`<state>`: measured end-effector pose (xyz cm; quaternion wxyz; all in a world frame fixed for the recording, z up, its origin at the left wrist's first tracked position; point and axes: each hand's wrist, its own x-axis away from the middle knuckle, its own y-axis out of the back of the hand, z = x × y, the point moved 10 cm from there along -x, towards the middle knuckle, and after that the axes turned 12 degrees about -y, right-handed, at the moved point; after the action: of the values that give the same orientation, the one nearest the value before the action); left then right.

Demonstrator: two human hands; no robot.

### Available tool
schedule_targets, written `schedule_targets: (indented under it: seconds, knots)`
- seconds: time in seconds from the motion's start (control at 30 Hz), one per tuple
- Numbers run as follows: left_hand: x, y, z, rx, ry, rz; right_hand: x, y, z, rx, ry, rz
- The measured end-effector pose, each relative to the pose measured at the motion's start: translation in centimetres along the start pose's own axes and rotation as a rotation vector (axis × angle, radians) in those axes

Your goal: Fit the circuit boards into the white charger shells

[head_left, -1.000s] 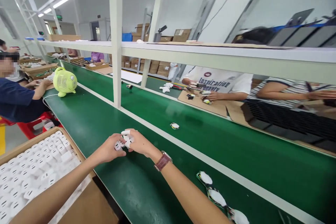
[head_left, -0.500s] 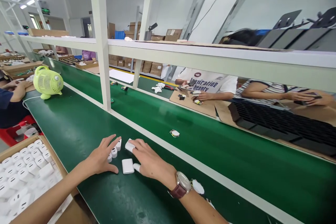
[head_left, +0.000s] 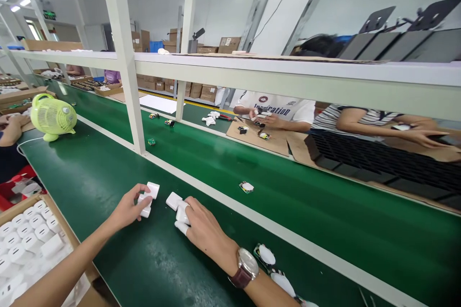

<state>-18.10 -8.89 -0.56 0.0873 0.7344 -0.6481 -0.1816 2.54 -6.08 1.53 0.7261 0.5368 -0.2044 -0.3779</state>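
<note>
Several white blocks (head_left: pixel 153 190) are pinched between thumb and fingers of the left hand (head_left: pixel 127 207). The right hand (head_left: pixel 206 232), palm down, pinches another block (head_left: pixel 182 216), forearm slanting from lower right.

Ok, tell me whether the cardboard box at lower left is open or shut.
The cardboard box is open: rows of white blocks show inside, uncovered.
</note>
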Motion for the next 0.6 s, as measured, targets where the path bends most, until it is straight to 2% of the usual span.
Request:
schedule_targets:
  seconds: [0.07,0.17,0.23,0.33,0.4,0.47,0.53,0.6]
  knots:
    - [0.3,-0.3,1.2,0.362,0.148,-0.032,0.4,-0.4,-0.2,0.153,0.036,-0.067]
    - [0.6,-1.2,0.9,0.738,0.217,-0.027,1.2,-1.2,0.4,0.225,0.113,-0.083]
    - [0.9,-1.7,0.5,0.843,0.221,-0.034,1.2,-0.5,1.2,0.151,0.113,-0.091]
    - [1.5,-3.5,0.2,0.967,0.247,0.020,0.3,1.5,2.6,-0.125,0.071,-0.094]
    - [1.8,-5.1,0.3,0.991,0.294,0.104,-1.0,1.7,3.9,-0.318,0.066,-0.008]
    - [1.8,-5.6,1.2,0.920,0.342,0.131,-2.4,0.8,5.1,-0.444,0.077,0.106]
    - [1.3,-4.8,2.3,0.804,0.359,0.088,-3.7,-0.4,5.8,-0.482,0.085,0.164]
    - [0.5,-3.1,3.3,0.635,0.330,0.022,-4.8,-1.4,5.9,-0.430,0.073,0.149]
